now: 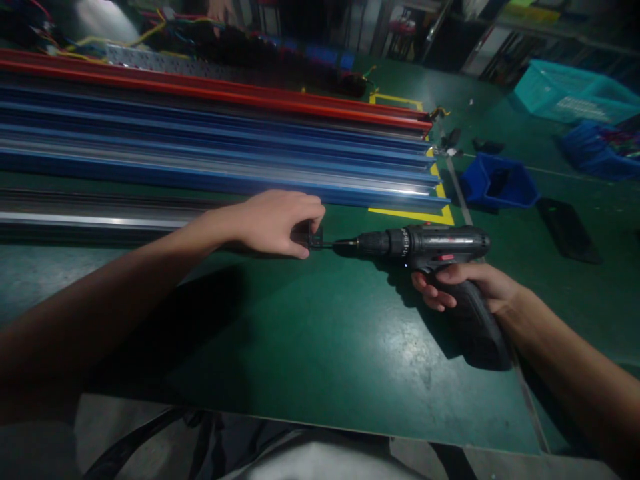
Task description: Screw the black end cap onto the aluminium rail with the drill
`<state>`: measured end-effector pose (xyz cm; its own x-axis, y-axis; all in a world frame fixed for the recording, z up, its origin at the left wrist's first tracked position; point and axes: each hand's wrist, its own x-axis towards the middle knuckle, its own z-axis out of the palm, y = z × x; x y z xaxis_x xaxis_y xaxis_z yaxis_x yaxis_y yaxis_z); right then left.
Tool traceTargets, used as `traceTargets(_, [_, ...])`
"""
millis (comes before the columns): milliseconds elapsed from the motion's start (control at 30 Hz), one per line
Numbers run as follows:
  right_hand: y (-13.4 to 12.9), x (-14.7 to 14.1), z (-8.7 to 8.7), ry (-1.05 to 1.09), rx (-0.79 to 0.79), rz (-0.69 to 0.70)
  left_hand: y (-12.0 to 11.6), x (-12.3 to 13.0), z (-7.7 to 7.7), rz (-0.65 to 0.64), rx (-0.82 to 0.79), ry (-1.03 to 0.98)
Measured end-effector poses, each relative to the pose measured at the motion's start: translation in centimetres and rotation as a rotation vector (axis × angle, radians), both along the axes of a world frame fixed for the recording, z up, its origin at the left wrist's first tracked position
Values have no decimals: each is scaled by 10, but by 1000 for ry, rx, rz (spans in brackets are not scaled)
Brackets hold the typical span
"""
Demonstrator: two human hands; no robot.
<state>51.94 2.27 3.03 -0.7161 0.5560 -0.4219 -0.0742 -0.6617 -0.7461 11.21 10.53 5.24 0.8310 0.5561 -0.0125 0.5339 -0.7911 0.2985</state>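
Wrapped round the grip of a black cordless drill [440, 241] is my right hand [473, 283]. The drill lies level and points left, its thin bit meeting or nearly meeting a small black end piece [315, 237]. My left hand [280, 223] pinches that end piece between thumb and fingers, at the right end of a dark metal profile [110, 217]. Part of the profile is hidden under my left hand and forearm. Behind it lie several blue profiles [225, 157] and a red profile [225, 88], side by side.
Right of the profiles, a blue bin [500, 181] and a dark flat object [569, 230] rest on the green table [320, 353]. Farther back are a teal crate [575, 92] and another blue bin [600, 150]. Wiring [120, 37] and another person's hand [220, 12] show at the top left.
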Motion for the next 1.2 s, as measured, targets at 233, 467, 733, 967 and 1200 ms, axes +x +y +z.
traceTargets(233, [-1,0,1,-13,15,1,-1,1,1,8,1,6])
traceTargets(467, [-1,3,-4,-1,38,0,-3,1,5,6,-16,10])
traceTargets(733, [-1,0,0,-28,21,-2,-1,1,0,10,1,0])
traceTargets(967, [1,2,-3,10,20,8,-1,1,2,12,2,7])
traceTargets(1200, [-1,2,-2,2,4,0,-2,2,2,13,-3,9])
